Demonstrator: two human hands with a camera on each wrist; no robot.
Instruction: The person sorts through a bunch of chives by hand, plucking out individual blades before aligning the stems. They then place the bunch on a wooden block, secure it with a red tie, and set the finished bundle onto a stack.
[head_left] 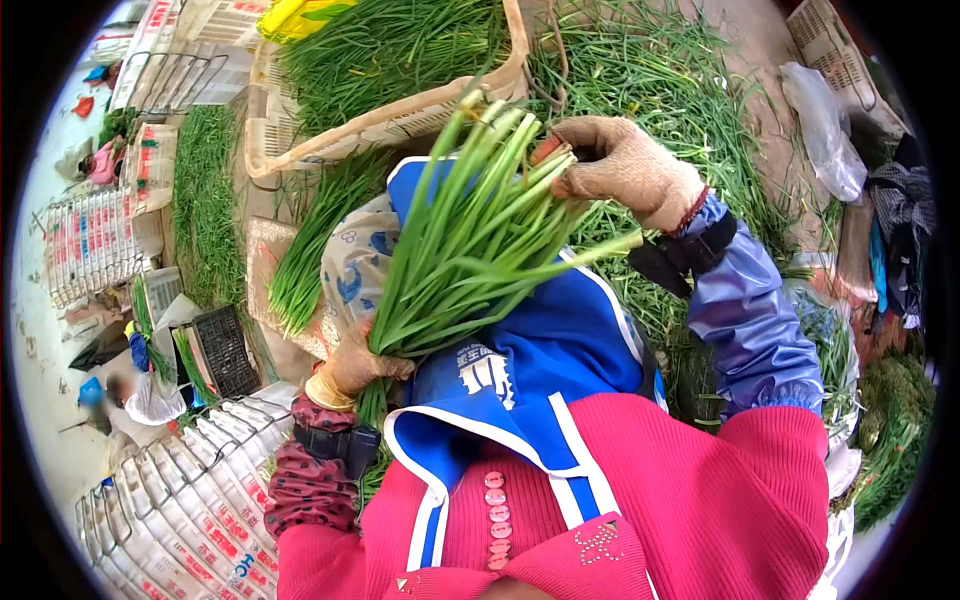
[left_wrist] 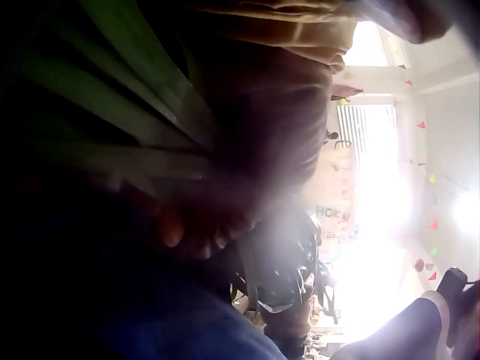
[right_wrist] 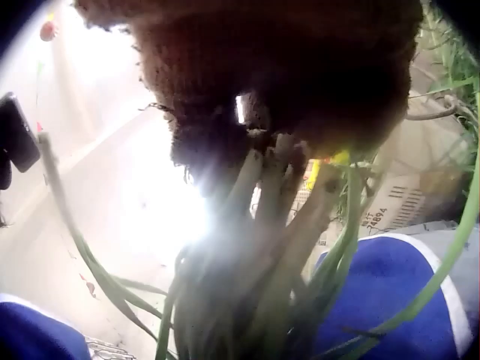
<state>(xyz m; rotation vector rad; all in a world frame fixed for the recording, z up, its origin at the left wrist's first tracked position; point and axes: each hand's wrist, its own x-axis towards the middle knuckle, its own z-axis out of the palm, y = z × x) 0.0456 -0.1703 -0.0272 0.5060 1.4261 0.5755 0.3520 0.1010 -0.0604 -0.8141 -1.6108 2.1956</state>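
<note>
A thick bunch of garlic chives (head_left: 470, 235) lies slantwise over the person's lap, pale stem ends up and leaf tips toward the left hand. My left hand (head_left: 362, 368), in a thin pale glove, grips the bunch near its leafy end. In the left wrist view dark fingers (left_wrist: 195, 232) close round the flat leaves (left_wrist: 127, 82). My right hand (head_left: 625, 170), in a knitted tan glove, pinches at stem ends on the right side of the bunch. The right wrist view has this glove (right_wrist: 285, 67) right over the pale stems (right_wrist: 262, 195), hiding the fingertips.
A cream plastic crate (head_left: 390, 118) full of chives stands ahead. Loose chives (head_left: 650, 90) cover the floor at right, and another bunch (head_left: 318, 250) lies left of the lap. A blue apron (head_left: 560, 350) covers the lap. Stacked white printed crates (head_left: 200, 490) stand at lower left.
</note>
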